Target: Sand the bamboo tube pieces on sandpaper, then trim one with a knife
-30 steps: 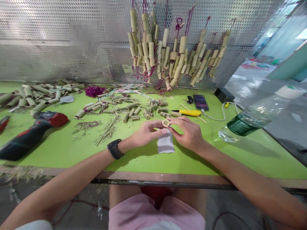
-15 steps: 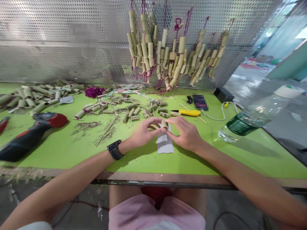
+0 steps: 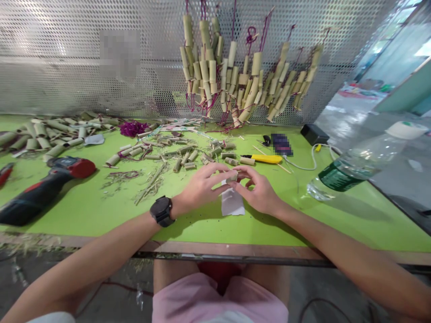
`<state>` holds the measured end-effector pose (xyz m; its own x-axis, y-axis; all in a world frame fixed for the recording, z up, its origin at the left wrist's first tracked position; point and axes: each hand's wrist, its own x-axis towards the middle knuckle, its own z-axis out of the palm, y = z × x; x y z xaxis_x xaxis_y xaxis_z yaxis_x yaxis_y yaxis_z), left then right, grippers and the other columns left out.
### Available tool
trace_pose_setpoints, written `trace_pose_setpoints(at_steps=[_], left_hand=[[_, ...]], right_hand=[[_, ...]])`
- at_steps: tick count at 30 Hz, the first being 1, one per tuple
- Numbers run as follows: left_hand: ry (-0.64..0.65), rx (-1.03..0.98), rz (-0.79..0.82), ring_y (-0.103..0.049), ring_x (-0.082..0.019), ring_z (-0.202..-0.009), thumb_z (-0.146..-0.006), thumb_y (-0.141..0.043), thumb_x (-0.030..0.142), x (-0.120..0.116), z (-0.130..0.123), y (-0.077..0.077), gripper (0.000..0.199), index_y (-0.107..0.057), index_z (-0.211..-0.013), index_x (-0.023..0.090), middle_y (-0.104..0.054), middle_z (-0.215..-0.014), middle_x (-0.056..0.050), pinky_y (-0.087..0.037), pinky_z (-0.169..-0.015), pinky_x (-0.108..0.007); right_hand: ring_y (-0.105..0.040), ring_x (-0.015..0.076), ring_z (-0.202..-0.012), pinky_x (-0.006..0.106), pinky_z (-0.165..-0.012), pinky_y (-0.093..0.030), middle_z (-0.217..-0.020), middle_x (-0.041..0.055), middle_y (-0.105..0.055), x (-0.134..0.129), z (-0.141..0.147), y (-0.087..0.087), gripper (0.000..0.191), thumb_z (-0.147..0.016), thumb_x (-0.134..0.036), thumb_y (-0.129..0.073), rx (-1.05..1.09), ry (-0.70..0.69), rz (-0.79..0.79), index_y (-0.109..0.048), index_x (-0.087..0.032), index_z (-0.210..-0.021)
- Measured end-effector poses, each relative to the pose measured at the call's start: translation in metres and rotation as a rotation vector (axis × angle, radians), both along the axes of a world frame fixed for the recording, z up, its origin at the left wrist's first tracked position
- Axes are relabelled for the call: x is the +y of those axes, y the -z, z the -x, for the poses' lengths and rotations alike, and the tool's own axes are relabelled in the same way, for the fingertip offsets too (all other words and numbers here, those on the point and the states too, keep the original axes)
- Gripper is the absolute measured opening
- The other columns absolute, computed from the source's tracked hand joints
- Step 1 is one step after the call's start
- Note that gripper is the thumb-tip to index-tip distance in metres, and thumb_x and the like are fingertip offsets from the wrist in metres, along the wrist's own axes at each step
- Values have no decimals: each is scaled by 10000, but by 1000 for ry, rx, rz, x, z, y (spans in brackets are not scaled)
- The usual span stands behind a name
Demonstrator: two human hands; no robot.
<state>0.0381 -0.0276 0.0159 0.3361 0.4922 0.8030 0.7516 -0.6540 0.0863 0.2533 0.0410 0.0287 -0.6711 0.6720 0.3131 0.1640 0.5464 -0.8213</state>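
Between my two hands, a short bamboo piece (image 3: 231, 176) is held above the table. My left hand (image 3: 207, 181) grips its left side with thumb and fingers; a dark watch is on that wrist. On the other side, my right hand (image 3: 258, 188) closes its thumb and fingertips on the same piece. Beneath the hands lies a creased white paper (image 3: 232, 202), its far end partly covered. Just beyond the fingers are cut bamboo pieces (image 3: 247, 160) and a yellow-handled cutter (image 3: 267, 159).
A power drill (image 3: 43, 188) lies at the left, with a bamboo pile (image 3: 43, 132) and purple string (image 3: 133, 128) behind it. Strung bamboo tubes (image 3: 251, 98) hang against the perforated metal panel (image 3: 67, 89). A water bottle (image 3: 360, 163) stands at the right on the green table (image 3: 286, 229).
The bamboo piece has turned from upright to lying more sideways between my fingers. My left wrist has rolled, showing the watch face. The paper stays in place.
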Motion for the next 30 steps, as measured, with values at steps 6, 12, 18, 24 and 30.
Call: trace_pose_setpoints(at_steps=[6,12,18,24,30], left_hand=[[-37,50,-17,-767,-221,-1061,-1051,-688,301,-2,1,-3,330,-669,-1369,218,-781,-1192,-112,-633,-916,-369],[-35,-14,1,-764,-205,-1033,-1064,-651,234,-1,-1,-5,231,-705,-1288,209,-792,-1149,-100,-626,-892,-351],[3,-101,8,-752,-184,-927,-1041,-688,211,4,3,-1,86,-761,-1084,201,-799,-1019,-71,-619,-822,-331],[35,-94,57,-748,-187,-946,-1053,-674,241,3,5,-2,93,-762,-1043,208,-793,-1024,-70,-619,-838,-340],[25,-7,212,-724,-215,-991,-1094,-594,290,4,8,0,204,-779,-1073,208,-778,-1069,-98,-607,-861,-381]], right_hand=[[-735,255,-949,318,-590,-556,-1102,106,-773,2,1,-2,393,-956,-527,-735,29,38,-31,-669,-238,-1215],[-715,234,-932,294,-587,-533,-1099,86,-768,4,0,-1,276,-959,-406,-734,51,40,-123,-681,-250,-1180],[-708,247,-967,328,-655,-586,-1171,117,-775,8,-3,3,343,-995,-336,-655,17,-37,-188,-683,-233,-1321],[-708,255,-999,375,-746,-619,-1273,132,-760,10,-7,1,408,-1028,-323,-597,-45,-103,-225,-675,-252,-1422],[-708,305,-1124,560,-968,-607,-1275,107,-772,26,-12,0,406,-1020,-329,-631,-155,-149,-395,-706,-300,-1418]])
